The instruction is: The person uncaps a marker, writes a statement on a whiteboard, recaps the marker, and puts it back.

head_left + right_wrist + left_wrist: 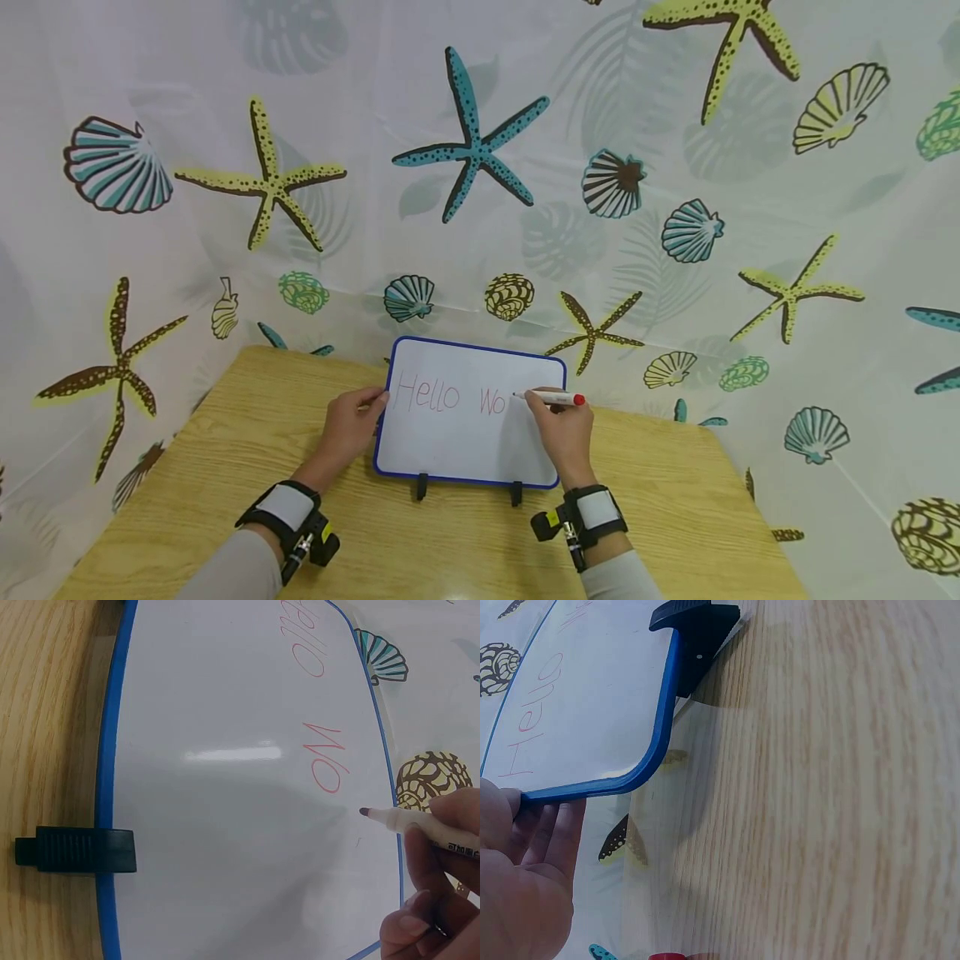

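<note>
A small whiteboard (pixel 465 446) with a blue frame stands tilted back on the table, "Hello Wo" written on it in thin red strokes. My left hand (pixel 354 425) pinches its left edge; in the left wrist view the thumb is at the front and the fingers (pixel 564 832) reach behind the frame. Between thumb and fingers, my right hand (pixel 564 429) holds a white marker (pixel 558 398) with a red end. Its dark tip (pixel 364 811) is close over the board, just right of the "o".
Two black clip feet (pixel 422 486) support the board's lower edge on the wooden table (pixel 652 517). A cloth (pixel 360 225) printed with starfish and shells hangs behind and at both sides. Something red (pixel 667 956) shows at the bottom of the left wrist view.
</note>
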The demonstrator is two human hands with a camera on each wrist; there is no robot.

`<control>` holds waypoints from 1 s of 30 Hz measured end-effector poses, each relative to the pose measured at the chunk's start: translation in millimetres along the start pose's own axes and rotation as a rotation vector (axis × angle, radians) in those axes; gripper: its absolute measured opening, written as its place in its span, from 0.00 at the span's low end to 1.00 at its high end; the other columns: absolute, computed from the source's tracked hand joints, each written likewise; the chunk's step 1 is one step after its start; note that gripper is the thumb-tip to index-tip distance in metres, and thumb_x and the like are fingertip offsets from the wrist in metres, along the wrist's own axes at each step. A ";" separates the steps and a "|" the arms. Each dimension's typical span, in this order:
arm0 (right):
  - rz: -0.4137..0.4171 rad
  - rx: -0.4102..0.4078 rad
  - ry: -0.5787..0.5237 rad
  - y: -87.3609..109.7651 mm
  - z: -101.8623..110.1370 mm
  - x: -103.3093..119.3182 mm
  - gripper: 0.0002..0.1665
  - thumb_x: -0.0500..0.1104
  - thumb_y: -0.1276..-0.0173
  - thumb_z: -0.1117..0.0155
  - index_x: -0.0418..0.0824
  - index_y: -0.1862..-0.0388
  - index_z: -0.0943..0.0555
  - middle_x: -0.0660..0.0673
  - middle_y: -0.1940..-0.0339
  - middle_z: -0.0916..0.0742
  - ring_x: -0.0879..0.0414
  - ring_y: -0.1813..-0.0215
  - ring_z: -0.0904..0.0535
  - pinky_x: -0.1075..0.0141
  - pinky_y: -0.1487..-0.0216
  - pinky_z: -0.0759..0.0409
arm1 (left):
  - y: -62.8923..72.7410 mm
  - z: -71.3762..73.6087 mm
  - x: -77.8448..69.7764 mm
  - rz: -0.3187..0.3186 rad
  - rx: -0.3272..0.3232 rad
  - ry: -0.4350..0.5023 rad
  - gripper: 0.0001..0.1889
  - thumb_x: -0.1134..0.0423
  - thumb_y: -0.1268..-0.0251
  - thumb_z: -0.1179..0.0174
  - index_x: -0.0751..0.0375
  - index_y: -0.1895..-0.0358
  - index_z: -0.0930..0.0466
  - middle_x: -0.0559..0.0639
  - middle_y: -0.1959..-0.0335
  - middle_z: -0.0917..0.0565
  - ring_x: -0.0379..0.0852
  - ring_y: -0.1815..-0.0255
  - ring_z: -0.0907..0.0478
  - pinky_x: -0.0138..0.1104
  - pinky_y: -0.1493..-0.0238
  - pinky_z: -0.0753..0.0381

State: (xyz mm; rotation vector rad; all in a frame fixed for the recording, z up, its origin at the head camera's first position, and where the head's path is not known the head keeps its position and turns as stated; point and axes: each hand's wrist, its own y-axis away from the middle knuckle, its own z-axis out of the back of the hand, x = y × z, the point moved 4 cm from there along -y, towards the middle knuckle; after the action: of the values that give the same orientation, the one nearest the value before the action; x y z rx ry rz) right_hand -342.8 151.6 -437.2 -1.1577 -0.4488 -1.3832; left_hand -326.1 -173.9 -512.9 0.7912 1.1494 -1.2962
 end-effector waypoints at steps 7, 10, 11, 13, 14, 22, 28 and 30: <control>-0.017 0.012 -0.017 0.7 -1.9 0.4 0.08 0.45 0.36 0.24 0.42 0.63 0.09 0.43 0.72 0.14 0.50 0.71 0.27 0.66 0.73 0.32 | 0.0 -0.2 -0.7 0.009 0.002 -0.008 0.19 0.60 0.19 0.47 0.69 0.37 0.20 0.65 0.42 0.16 0.61 0.44 0.16 0.44 0.54 0.11; -0.017 0.012 -0.020 0.9 -3.0 0.3 0.08 0.45 0.36 0.24 0.42 0.63 0.09 0.44 0.71 0.13 0.50 0.70 0.26 0.66 0.73 0.31 | -0.4 0.1 -0.9 0.005 -0.003 -0.012 0.18 0.61 0.19 0.46 0.69 0.37 0.20 0.65 0.42 0.16 0.61 0.44 0.16 0.45 0.52 0.11; -0.013 0.011 -0.022 0.9 -3.3 0.3 0.08 0.45 0.36 0.24 0.41 0.63 0.09 0.44 0.71 0.13 0.50 0.70 0.27 0.66 0.73 0.31 | -0.6 0.1 -1.0 0.002 -0.005 -0.012 0.18 0.61 0.19 0.46 0.69 0.37 0.20 0.65 0.43 0.16 0.61 0.45 0.16 0.45 0.52 0.12; -0.011 0.009 -0.021 1.0 -3.9 -0.1 0.08 0.45 0.36 0.24 0.41 0.63 0.09 0.44 0.71 0.13 0.51 0.70 0.27 0.66 0.73 0.32 | -0.8 0.2 -1.6 -0.009 -0.009 -0.013 0.18 0.61 0.19 0.46 0.70 0.38 0.19 0.65 0.43 0.15 0.60 0.45 0.15 0.46 0.51 0.12; -0.011 0.007 -0.021 1.0 -4.2 -0.3 0.08 0.44 0.36 0.24 0.41 0.63 0.09 0.44 0.71 0.13 0.51 0.70 0.27 0.67 0.73 0.32 | -1.1 0.2 -1.6 -0.014 -0.011 -0.014 0.18 0.62 0.19 0.46 0.70 0.38 0.19 0.65 0.44 0.15 0.60 0.46 0.15 0.46 0.51 0.12; -0.005 0.011 -0.025 1.5 -4.9 -0.2 0.08 0.44 0.36 0.24 0.41 0.63 0.09 0.44 0.72 0.14 0.50 0.71 0.28 0.67 0.74 0.34 | -1.1 -0.1 -0.3 -0.002 -0.009 -0.009 0.18 0.61 0.19 0.46 0.69 0.38 0.19 0.65 0.44 0.15 0.59 0.47 0.14 0.44 0.54 0.11; -0.001 0.020 -0.022 1.3 -4.5 0.2 0.08 0.45 0.35 0.25 0.41 0.62 0.09 0.43 0.72 0.14 0.50 0.71 0.28 0.67 0.74 0.34 | -0.6 -0.3 0.1 -0.007 -0.009 -0.006 0.18 0.61 0.19 0.46 0.69 0.38 0.19 0.65 0.44 0.15 0.60 0.48 0.14 0.44 0.55 0.11; 0.000 0.022 -0.020 1.2 -4.6 -0.1 0.08 0.44 0.35 0.25 0.41 0.62 0.09 0.43 0.72 0.14 0.51 0.71 0.28 0.67 0.74 0.34 | -0.4 -0.5 -0.2 -0.012 -0.009 -0.005 0.17 0.62 0.19 0.46 0.70 0.38 0.19 0.65 0.44 0.15 0.60 0.49 0.14 0.44 0.55 0.11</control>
State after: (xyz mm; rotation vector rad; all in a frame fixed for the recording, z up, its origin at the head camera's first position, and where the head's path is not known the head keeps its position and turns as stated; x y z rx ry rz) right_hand -343.4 147.6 -439.6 -1.1547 -0.4773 -1.3649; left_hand -326.5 -173.4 -512.7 0.7754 1.1568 -1.3017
